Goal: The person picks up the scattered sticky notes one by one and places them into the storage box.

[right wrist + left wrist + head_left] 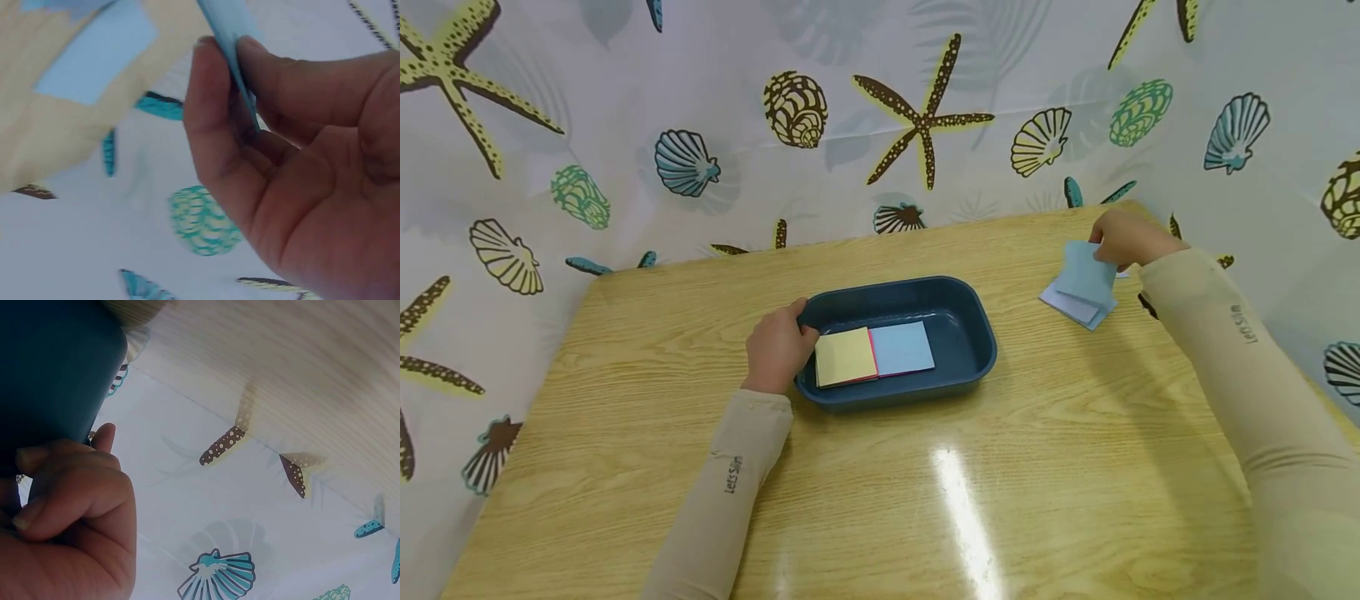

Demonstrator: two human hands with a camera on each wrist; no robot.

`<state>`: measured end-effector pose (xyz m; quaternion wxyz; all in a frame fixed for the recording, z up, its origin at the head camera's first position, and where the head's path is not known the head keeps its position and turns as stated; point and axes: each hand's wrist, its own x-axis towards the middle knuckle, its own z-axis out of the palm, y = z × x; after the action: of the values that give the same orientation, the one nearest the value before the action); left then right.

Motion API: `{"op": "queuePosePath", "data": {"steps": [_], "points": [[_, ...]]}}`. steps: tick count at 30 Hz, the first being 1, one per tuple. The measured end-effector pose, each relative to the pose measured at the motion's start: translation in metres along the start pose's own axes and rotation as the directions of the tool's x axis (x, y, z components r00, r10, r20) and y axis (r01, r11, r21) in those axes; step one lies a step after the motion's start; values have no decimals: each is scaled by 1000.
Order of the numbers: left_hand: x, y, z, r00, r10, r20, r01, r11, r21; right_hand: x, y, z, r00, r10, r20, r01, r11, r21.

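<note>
My left hand [777,348] grips the left end of a dark blue plastic bin [958,379], thumb over the rim. In the left wrist view the curled fingers [81,481] lie against the bin's outer wall [56,381]. Inside the bin, a yellow paper stack [846,357] lies beside a light blue one [902,347], with pink edges showing beneath. To the right, my right hand [1129,237] pinches light blue paper [1087,271] between thumb and fingers, as the right wrist view also shows. Below it, loose pale blue and lavender papers [1070,305] lie on the table.
The wood-grain table [647,400] carries the bin near its middle. Behind and beside it hangs a white cloth [730,75] printed with starfish and shells. The loose papers lie close to the table's right edge.
</note>
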<state>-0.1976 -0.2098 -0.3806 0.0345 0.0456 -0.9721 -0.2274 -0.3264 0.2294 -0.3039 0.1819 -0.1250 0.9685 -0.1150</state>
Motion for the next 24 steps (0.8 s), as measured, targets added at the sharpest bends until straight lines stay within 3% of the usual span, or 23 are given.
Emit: {"op": "queuePosePath", "data": {"steps": [10,15,18,24], "points": [[1,0,-1,1000,-3,-5,3,1000,8,-13,-85,-13,984,-93,-152,97,995,18],[1,-1,-1,1000,-13,0,13,1000,7,-19,-123,-10,964,-188,-187,201,978,50],[2,-1,0,1000,-16,0,16,1000,3,-18,-145,-6,961,-230,-155,244,967,77],[2,-1,1,1000,-13,-1,13,1000,2,-8,-181,7,963,-271,5,270,960,70]]}}
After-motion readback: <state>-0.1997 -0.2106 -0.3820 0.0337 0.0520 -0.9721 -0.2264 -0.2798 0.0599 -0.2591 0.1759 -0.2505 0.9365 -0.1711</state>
